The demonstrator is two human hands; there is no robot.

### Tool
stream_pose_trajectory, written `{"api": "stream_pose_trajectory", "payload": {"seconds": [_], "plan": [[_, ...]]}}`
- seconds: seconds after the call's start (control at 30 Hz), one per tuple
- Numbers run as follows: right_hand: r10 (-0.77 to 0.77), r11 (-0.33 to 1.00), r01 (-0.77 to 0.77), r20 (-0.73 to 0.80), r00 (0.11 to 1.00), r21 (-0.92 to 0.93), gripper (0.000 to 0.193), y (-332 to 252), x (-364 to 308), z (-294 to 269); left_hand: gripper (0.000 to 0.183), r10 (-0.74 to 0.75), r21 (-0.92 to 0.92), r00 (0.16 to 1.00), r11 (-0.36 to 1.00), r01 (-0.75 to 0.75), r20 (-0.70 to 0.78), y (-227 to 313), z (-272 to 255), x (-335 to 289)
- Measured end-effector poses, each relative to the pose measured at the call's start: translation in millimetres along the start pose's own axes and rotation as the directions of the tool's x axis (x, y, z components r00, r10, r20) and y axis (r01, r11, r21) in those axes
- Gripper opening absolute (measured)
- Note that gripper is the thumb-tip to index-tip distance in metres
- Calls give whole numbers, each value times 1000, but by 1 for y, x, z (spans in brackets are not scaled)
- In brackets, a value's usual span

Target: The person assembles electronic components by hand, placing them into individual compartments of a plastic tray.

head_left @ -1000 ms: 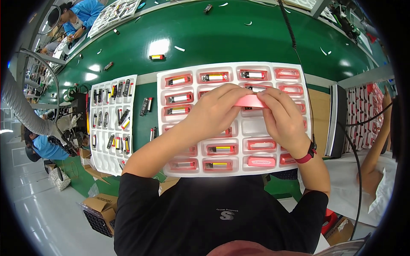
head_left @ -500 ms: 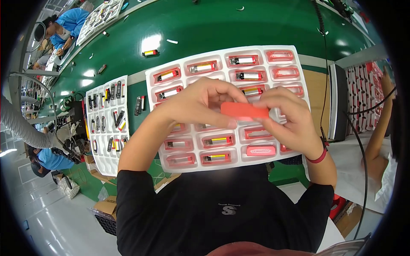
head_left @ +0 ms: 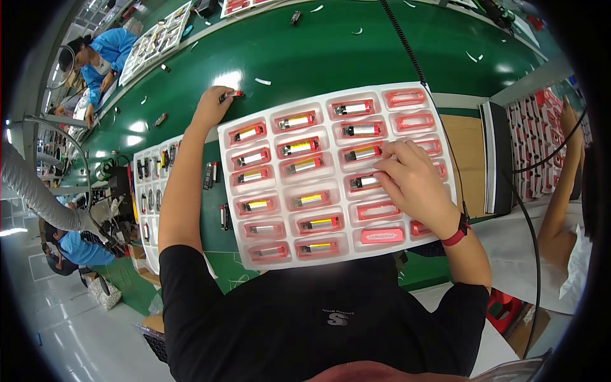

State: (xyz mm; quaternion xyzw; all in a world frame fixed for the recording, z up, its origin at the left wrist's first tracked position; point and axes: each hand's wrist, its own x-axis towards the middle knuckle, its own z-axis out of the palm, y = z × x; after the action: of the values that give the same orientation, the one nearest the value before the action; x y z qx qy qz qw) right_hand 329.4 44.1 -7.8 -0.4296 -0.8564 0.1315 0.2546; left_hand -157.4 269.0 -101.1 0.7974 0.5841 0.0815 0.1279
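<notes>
My left hand (head_left: 212, 106) reaches beyond the tray's far left corner, its fingers closed on a small black battery module with a red end (head_left: 237, 94) at the green bench top. My right hand (head_left: 417, 181) hangs over the right part of the white compartment tray (head_left: 286, 262), fingers loosely bent and apart. Its fingertips are beside a red casing with a black-and-silver insert (head_left: 364, 183) in the third column; whether they touch it I cannot tell. Most compartments hold translucent red casings, many with inserts; the right column's casings (head_left: 414, 121) look hollow. One solid pink-red casing (head_left: 382, 236) lies near the front.
Another white tray (head_left: 147, 191) with loose modules stands at left. Loose modules (head_left: 210, 175) lie between the trays. A coiled black cable (head_left: 401, 41) hangs across the tray's far right corner. Co-workers in blue (head_left: 114, 48) are at left; another person's arm (head_left: 563, 172) shows at right.
Both hands held a red casing together over the tray. Now they are apart: my left has moved far left onto a module, my right is lower at the third column. The view has shifted slightly.
</notes>
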Motion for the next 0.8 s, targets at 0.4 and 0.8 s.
{"api": "stream_pose_trajectory", "payload": {"seconds": [0.4, 0.8], "plan": [[267, 808, -103, -205, 942, 580, 40, -48, 6, -18, 32, 465, -619, 878, 658, -429, -114, 287, -61, -97], [298, 644, 60, -322, 899, 763, 38, -34, -40, -1, 28, 492, -697, 853, 550, -460, -174, 342, -30, -121]]}}
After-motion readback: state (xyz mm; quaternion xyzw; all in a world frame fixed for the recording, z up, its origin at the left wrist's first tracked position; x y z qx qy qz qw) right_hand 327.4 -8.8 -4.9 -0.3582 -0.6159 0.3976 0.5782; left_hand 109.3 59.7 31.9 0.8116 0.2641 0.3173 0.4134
